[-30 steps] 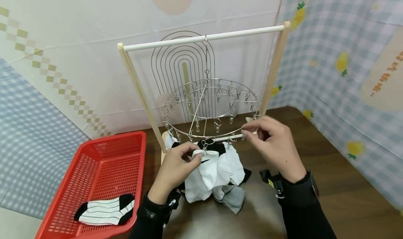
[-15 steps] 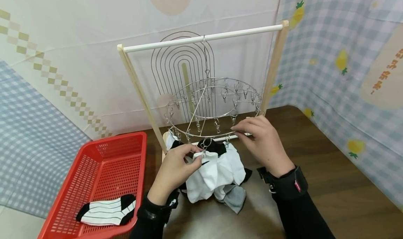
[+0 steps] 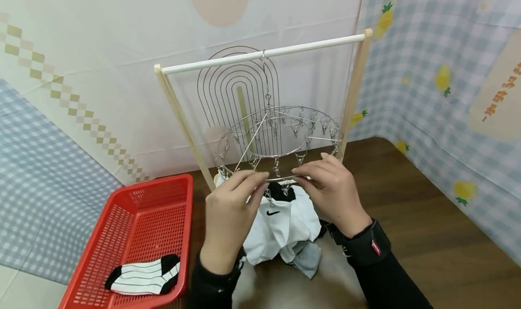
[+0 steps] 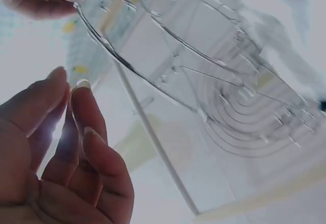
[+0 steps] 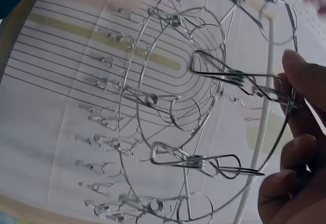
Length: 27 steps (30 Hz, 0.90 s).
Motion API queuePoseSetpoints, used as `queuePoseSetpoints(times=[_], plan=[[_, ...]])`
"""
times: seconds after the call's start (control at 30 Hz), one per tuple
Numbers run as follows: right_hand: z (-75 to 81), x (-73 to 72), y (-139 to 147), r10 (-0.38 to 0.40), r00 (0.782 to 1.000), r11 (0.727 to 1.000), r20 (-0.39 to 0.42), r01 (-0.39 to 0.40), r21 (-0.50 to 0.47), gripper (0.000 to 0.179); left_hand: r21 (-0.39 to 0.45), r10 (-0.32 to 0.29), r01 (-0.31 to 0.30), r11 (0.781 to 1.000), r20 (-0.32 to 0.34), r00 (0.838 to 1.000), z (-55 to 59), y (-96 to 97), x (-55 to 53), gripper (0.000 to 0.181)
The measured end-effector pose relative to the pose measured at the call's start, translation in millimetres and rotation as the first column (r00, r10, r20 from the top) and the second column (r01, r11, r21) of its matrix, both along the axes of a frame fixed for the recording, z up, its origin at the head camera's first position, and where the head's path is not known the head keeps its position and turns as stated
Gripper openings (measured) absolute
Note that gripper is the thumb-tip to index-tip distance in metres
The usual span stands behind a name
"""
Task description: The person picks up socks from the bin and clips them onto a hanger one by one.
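A round wire clip hanger [image 3: 281, 156] hangs by its hook from the white bar, with metal clips around its rings. My right hand [image 3: 331, 189] pinches the outer ring's front rim; the right wrist view shows thumb and fingers at the wire beside a clip [image 5: 239, 79]. My left hand [image 3: 234, 214] is beside the same rim, fingers loosely bent. In the left wrist view its fingertips [image 4: 84, 85] are apart from the ring, with nothing between them. Below hangs a white sock [image 3: 281, 218] with a black swoosh, clipped at its cuff, among other white, black and grey socks [image 3: 307, 257].
A red plastic basket [image 3: 189, 218] stands at the left, holding a white striped sock [image 3: 142, 275] with black toe and heel. The rack's wooden posts [image 3: 183, 123] rise on both sides under the white bar [image 3: 309, 48]. A brown table [image 3: 427, 236] lies beneath.
My left hand has let go of the white sock's cuff and risen to the hanger's rim. The right hand has shifted left along the ring. The hanger has swung slightly.
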State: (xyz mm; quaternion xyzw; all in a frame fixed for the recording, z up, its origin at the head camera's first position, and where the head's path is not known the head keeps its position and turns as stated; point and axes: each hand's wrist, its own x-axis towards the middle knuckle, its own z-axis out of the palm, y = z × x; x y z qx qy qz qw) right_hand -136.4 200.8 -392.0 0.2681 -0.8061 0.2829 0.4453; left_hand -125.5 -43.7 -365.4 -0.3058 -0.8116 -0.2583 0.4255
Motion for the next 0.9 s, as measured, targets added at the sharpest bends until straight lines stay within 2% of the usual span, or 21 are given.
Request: queuePoseSetpoints(times=[0.07,0.27,0.43,0.53,0.77,0.83,0.9], plan=[[1.0,-0.1,-3.5,-0.009,0.999,1.000,-0.034,0.009,-0.006,0.025,-0.017,-0.004,0.003,1.000,-0.019,1.000,3.0,8.3,-4.3,0.019],[-0.7,3.9,-11.8,-0.028,0.997,1.000,-0.074,0.028,-0.004,0.027,-0.080,0.019,-0.018,0.997,0.022,1.000,-0.3,14.6,-12.3,0.015],[-0.9,6.3,-14.1,-0.013,0.997,1.000,-0.082,0.015,0.024,0.024,-0.119,0.018,-0.012,0.993,0.048,0.999,-2.3,11.0,-14.6,0.011],[0.2,8.9,-12.7,0.020,0.998,0.999,-0.067,-0.018,0.028,0.029,-0.129,0.015,-0.007,0.992,0.063,0.998,-2.3,6.9,-15.7,0.007],[10.4,17.2,-3.4,0.057,0.997,0.997,-0.056,-0.061,-0.057,0.032,-0.123,-0.015,0.026,0.992,0.086,0.996,2.4,-7.5,-19.9,0.006],[13.1,20.5,1.9,0.065,0.998,0.996,-0.008,-0.066,-0.061,0.030,-0.123,-0.016,0.026,0.992,0.086,0.996,1.6,-11.1,-21.7,0.006],[13.7,23.2,7.5,0.086,0.993,0.996,0.084,-0.084,-0.031,0.030,-0.124,-0.010,0.020,0.992,0.087,0.996,-0.1,-15.1,-22.9,0.006]])
